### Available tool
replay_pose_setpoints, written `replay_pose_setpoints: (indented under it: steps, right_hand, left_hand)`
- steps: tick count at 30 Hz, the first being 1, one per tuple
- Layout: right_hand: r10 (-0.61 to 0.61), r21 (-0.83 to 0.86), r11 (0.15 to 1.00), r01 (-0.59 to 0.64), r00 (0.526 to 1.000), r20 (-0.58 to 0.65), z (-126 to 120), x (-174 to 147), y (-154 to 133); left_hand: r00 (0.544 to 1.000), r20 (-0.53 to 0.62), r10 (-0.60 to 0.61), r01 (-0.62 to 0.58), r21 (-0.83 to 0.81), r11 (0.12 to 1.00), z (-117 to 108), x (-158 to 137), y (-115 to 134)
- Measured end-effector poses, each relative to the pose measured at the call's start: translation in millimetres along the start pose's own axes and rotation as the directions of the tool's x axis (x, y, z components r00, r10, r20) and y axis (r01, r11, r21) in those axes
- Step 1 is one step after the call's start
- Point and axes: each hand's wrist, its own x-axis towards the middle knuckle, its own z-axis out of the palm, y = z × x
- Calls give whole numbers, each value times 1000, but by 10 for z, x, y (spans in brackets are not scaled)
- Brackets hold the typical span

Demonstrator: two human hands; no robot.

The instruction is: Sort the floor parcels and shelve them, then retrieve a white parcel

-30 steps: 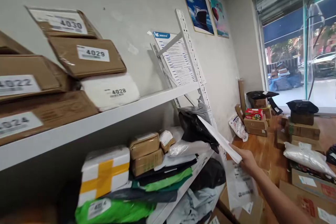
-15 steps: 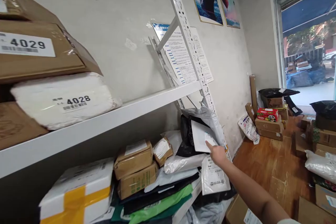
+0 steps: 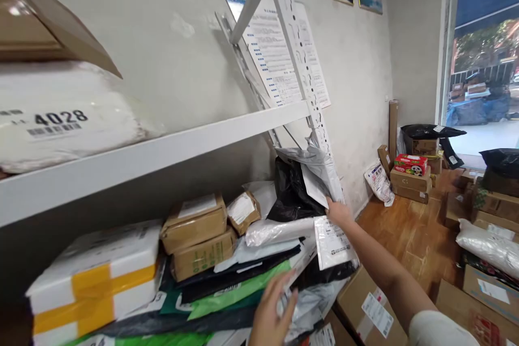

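Note:
My right hand (image 3: 339,214) is closed at the lower edge of a flat white envelope (image 3: 315,186), which stands tilted among bags at the shelf's right end. Part of its fingers is hidden. Behind the envelope lies a black plastic bag (image 3: 291,189), and a grey bag (image 3: 320,165) rises beside the upright. A white labelled mailer (image 3: 333,243) hangs just below this hand. My left hand (image 3: 273,311) is open at the bottom of the view, fingers apart and nothing seen in them, in front of the lower shelf's edge near a green mailer bag (image 3: 239,294).
On the lower shelf are brown boxes (image 3: 198,224) and a white box with yellow tape (image 3: 97,281). The white upper shelf beam (image 3: 162,157) and perforated upright (image 3: 298,54) frame the space. Parcels stand on the wooden floor (image 3: 375,227), including a labelled carton (image 3: 371,305).
My left hand has come into view at the bottom. My right hand has gone from pointing at the envelope's face to its edge, and the envelope has turned more edge-on. The view has shifted.

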Motion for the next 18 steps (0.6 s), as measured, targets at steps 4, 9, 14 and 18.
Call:
replay_pose_setpoints:
  steps: [4,9,14,18]
  right_hand:
    - [2,-43,999,-1,999,37,-21,96,36]
    - [-20,-64,998,25,996,84,-26,170,47]
    - [-106,-18,994,110,986,127,-12,240,186]
    - [-222,59,975,216,968,118,10,289,357]
  left_hand:
    - [995,1,97,-94,258,962,73,1078,378]
    - [967,79,-244,170,514,841,236,2020,618]
    - [926,219,-307,213,366,906,285,2176,349]
    - [947,92,-307,288,176,941,366,2011,340]
